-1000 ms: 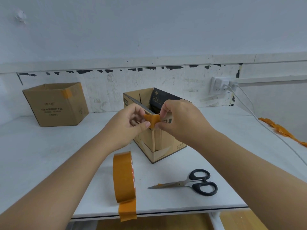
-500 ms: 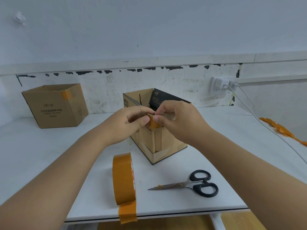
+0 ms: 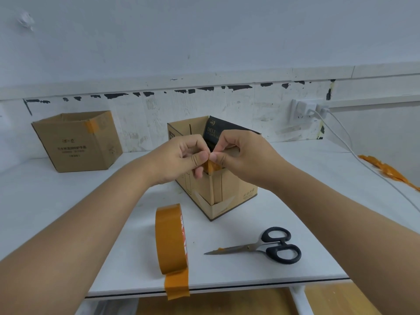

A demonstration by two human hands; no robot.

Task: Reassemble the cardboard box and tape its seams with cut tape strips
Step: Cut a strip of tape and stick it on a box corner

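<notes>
As both hands, left [image 3: 181, 160] and right [image 3: 243, 160], pinched the strip [image 3: 210, 166] over the box [image 3: 225, 189], it looked limp and sticky, best held by its ends.

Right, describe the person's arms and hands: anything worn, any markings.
Both forearms are bare, with no sleeve in view. The left hand and right hand wear no gloves, and no rings, watch or bracelet show. Fingernails are short and unpainted. No marks are visible.

The tape roll [image 3: 171, 239] and tape strip [image 3: 211, 166] are orange-brown. The box [image 3: 223, 189] is tan; the scissors [image 3: 281, 245] have black handles.
</notes>
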